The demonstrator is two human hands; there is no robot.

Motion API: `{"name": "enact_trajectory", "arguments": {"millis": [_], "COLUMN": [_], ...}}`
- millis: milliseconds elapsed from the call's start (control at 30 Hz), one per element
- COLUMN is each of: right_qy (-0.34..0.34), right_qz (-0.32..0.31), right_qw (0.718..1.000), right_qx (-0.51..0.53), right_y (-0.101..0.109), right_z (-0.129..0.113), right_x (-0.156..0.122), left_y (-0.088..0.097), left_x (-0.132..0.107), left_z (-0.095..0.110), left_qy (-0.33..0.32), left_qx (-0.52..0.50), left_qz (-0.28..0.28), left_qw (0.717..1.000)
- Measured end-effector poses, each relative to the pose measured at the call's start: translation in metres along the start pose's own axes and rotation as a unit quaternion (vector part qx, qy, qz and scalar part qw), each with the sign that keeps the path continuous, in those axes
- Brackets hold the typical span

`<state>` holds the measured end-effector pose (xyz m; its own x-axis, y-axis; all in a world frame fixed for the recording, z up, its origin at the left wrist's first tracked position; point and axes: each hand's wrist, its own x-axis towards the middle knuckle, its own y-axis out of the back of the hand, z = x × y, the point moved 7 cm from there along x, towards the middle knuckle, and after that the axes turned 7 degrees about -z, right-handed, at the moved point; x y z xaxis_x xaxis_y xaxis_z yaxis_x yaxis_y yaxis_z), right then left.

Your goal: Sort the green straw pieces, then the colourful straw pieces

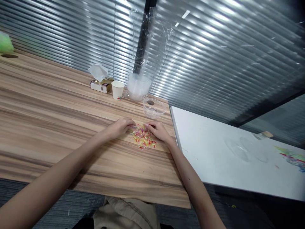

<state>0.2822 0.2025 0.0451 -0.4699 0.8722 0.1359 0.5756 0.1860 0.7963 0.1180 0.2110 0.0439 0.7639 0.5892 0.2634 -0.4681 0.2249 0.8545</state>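
Observation:
A loose pile of short colourful pieces [144, 138], red, yellow, pink and clear, lies on the wood-patterned table. They look like small bits of plastic tube, too small to make out for certain. My left hand [121, 128] rests at the pile's upper left edge, its fingers bent and closed together at the tips. On the opposite side, my right hand [159, 130] touches the upper right edge, thumb and fingers brought together. Whatever is between the fingertips of either hand is too small to make out. Just beyond the pile stands a clear round plastic bowl [153, 109].
A white paper cup [117, 90], a tissue box [101, 85] and a stack of translucent containers in a plastic bag [138, 86] stand at the back. To the right, a white table [209, 152] carries clear lids [238, 149] and colourful strips [293, 159]. Blinds hang behind.

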Motion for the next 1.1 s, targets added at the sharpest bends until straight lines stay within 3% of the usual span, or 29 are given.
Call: {"name": "enact_trajectory", "arguments": {"millis": [500,633,833,933,1033,1100], "right_qy": [-0.009,-0.002,0.007,0.008,0.005,0.005], "right_qz": [-0.008,-0.007,-0.003,-0.003,0.001,0.0], "right_qw": [1.0,1.0,1.0,1.0,1.0,1.0], "right_qx": [0.005,0.008,0.001,0.006,0.008,0.009], "right_y": [0.0,0.0,0.0,-0.001,-0.001,-0.001], "right_z": [0.0,0.0,0.0,0.0,0.001,0.001], "right_x": [-0.001,-0.001,0.0,0.0,0.0,0.001], "left_y": [0.002,0.014,0.044,0.057,0.059,0.054], "left_x": [0.0,-0.001,-0.008,-0.012,-0.016,-0.014], "left_z": [-0.001,-0.002,-0.005,-0.008,-0.015,-0.013], "left_qy": [0.005,0.022,0.061,0.088,0.116,0.116], "left_qx": [-0.04,-0.079,-0.159,-0.242,-0.443,-0.54], "left_qz": [0.011,0.057,0.186,0.248,0.279,0.263], "left_qw": [0.999,0.995,0.968,0.934,0.844,0.791]}}
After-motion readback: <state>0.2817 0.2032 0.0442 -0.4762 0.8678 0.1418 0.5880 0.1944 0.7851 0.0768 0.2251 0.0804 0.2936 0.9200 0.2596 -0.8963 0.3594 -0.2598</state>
